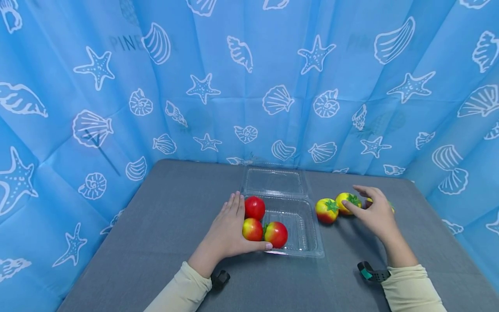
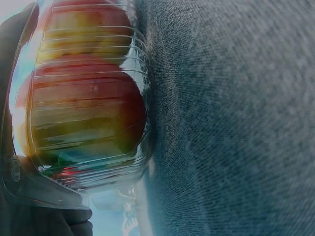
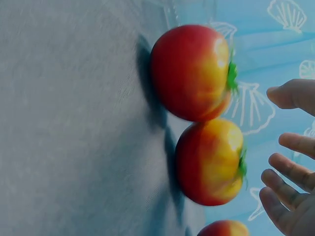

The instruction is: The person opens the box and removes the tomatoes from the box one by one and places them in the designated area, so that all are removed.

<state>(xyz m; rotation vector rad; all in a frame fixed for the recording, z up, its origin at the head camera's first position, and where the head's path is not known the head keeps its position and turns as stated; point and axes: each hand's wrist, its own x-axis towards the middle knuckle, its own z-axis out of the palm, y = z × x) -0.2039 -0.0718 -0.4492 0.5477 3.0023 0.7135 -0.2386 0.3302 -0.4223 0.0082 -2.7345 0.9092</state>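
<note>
A clear plastic clamshell box lies open on the table, its lid folded back. Three red and yellow tomatoes, a far one, a left one and a front one, sit in its left half. My left hand rests along the box's left side, fingers straight, thumb stretched across the front rim. To the right of the box my right hand hovers with fingers spread, holding nothing. Near it stand a yellow-red tomato, a second tomato and a third tomato, partly hidden by this hand in the head view.
Grey cloth covers the table. A blue curtain printed with shells and starfish hangs behind and at both sides. Each wrist carries a dark strap, the right strap having a green part.
</note>
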